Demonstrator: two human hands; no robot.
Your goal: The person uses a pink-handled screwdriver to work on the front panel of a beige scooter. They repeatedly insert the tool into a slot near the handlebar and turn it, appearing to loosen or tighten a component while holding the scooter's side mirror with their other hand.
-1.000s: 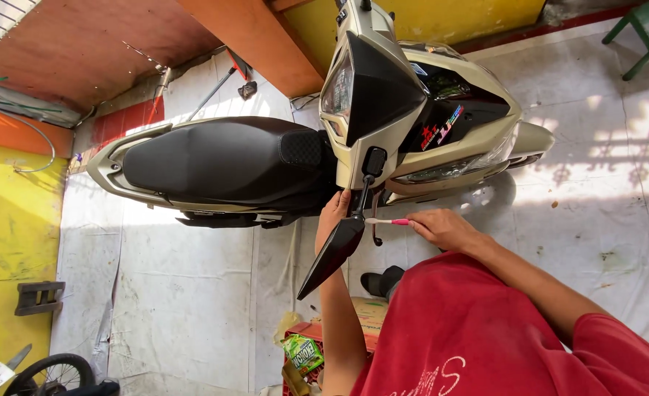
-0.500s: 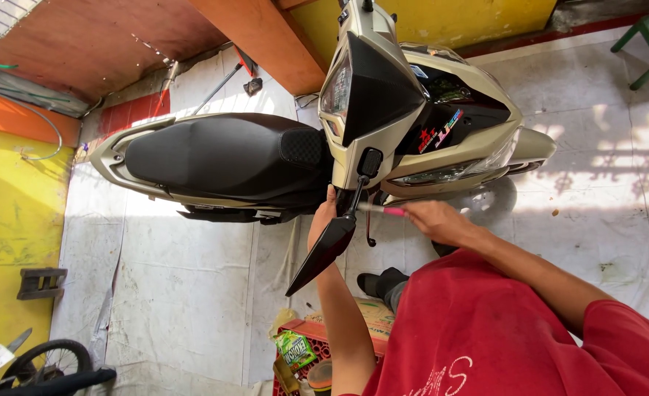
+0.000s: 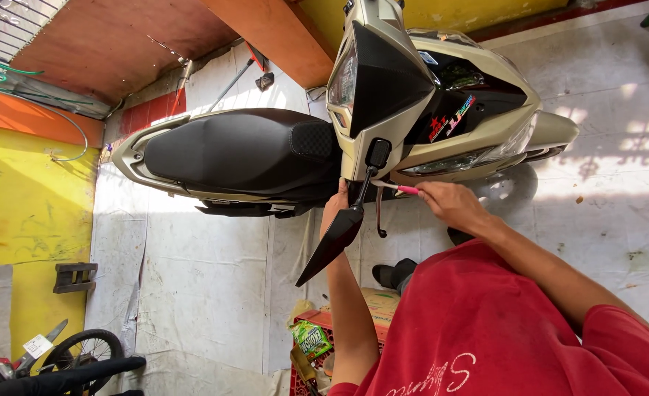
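Right hand (image 3: 449,205) clamped on pink-handled screwdriver (image 3: 396,188), tip just beside mirror stem (image 3: 364,183) of beige scooter (image 3: 441,88); left hand (image 3: 335,209) curled behind black mirror (image 3: 335,238), grip hidden, cannot tell; black seat (image 3: 236,150) beyond.

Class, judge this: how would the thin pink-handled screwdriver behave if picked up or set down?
The thin pink-handled screwdriver, pinched in the right hand, looks slim, so it is probably light. Its metal shaft runs straight to the beige scooter, so it is likely stiff. Its roundish handle might roll.
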